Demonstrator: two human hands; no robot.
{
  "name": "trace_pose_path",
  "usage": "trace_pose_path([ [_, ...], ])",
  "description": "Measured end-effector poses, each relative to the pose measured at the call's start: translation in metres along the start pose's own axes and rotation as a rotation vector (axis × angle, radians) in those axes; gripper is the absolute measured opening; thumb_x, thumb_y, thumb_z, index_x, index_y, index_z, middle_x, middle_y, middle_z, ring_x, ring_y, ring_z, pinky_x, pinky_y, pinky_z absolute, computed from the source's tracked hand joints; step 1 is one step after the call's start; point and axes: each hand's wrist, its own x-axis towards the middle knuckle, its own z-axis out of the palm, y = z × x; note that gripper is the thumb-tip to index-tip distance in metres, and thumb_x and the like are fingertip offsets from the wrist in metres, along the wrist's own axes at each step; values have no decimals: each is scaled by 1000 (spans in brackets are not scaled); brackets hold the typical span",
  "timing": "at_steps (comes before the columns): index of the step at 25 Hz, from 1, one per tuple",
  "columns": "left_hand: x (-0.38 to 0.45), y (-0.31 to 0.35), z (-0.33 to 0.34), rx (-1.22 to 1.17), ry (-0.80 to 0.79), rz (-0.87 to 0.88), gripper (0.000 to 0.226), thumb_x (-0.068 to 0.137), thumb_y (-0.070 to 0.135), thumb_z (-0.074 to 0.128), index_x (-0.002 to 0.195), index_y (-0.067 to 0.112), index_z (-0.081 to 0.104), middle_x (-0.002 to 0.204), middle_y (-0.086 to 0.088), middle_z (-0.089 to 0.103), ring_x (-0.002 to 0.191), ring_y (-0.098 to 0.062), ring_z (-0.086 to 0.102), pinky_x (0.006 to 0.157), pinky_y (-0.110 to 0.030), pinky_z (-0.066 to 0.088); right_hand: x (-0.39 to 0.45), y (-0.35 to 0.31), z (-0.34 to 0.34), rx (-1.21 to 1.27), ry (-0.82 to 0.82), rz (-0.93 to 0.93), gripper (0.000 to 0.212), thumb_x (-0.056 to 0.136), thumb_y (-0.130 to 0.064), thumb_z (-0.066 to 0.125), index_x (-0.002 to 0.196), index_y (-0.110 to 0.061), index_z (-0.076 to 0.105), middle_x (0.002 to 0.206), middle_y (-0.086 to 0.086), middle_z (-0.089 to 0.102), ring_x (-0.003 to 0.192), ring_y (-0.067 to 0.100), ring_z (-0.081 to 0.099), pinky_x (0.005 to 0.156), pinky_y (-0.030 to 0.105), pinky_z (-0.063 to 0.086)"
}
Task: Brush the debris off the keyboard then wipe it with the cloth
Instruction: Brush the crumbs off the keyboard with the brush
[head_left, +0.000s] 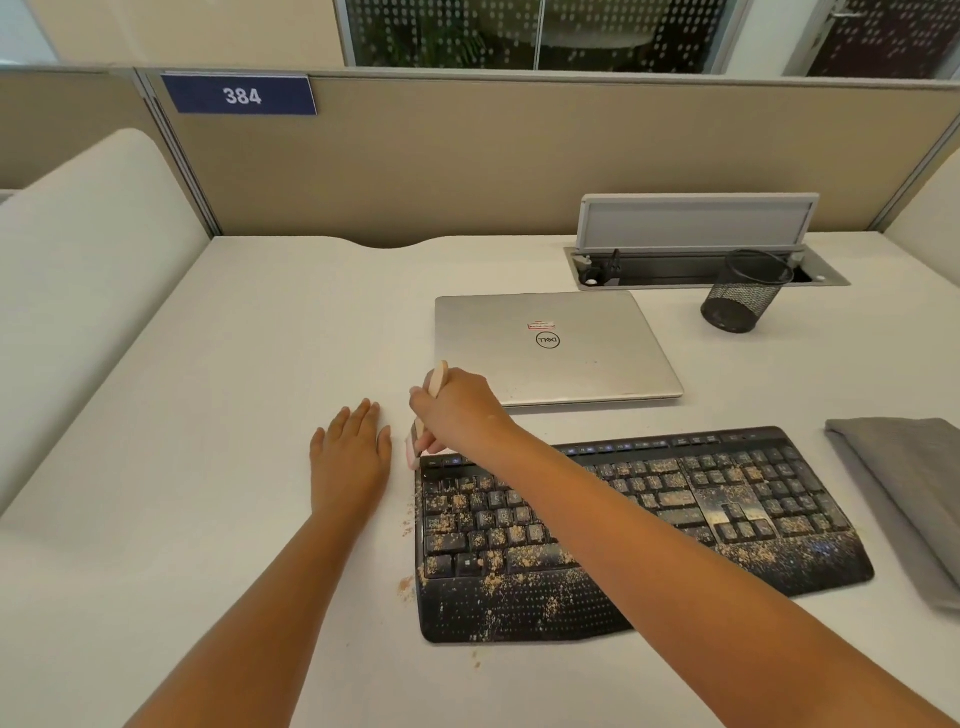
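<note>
Gripping brush (422, 441), right hand (457, 410) works far-left corner of crumb-strewn keyboard (727, 525); left hand (350, 452) flat, fingers straight, on desk (208, 415); cloth (904, 478) right of keyboard.

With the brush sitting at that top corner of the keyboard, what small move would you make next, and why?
Probably sweep the brush in the right hand toward the left edge of the keyboard. Crumbs cover nearly all the keys, the bristles sit at the far-left corner, and the cloth lies unused at the right.
</note>
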Motion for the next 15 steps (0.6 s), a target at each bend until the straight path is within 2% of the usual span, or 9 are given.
trace_pose_path([
  [4,0,-1,0,-5,3,5,47,100,31,30,144,15,37,151,-1,35,141,-23,27,113,-45,19,1,3,6,-96,-70,56,25,97,-24,40,84,-8,55,55,4,62,44,15,57,46,17,46],
  [7,0,-1,0,-13,4,6,46,100,30,30,143,15,38,150,-1,35,141,-23,27,113,-45,19,-5,2,9,-158,-237,145,29,96,-23,41,92,0,58,55,5,61,39,13,54,51,20,47],
  [8,-1,-1,0,-11,1,5,46,100,30,30,144,15,37,151,-2,35,141,-23,27,114,-45,18,-5,2,9,-172,-242,136,30,96,-24,41,92,0,58,55,5,62,38,12,53,52,20,48],
  [12,-1,0,-1,0,-4,2,47,100,31,29,144,15,36,151,-1,34,141,-22,26,114,-45,17,2,3,4,-146,-32,16,31,97,-27,42,87,-4,59,58,5,65,45,13,57,62,24,54],
  [15,-1,1,-2,0,-6,6,48,100,31,29,144,15,36,151,-2,34,141,-23,26,114,-45,17,-6,9,1,-199,-81,-18,36,97,-27,39,92,0,61,70,13,71,52,16,58,75,31,55],
])
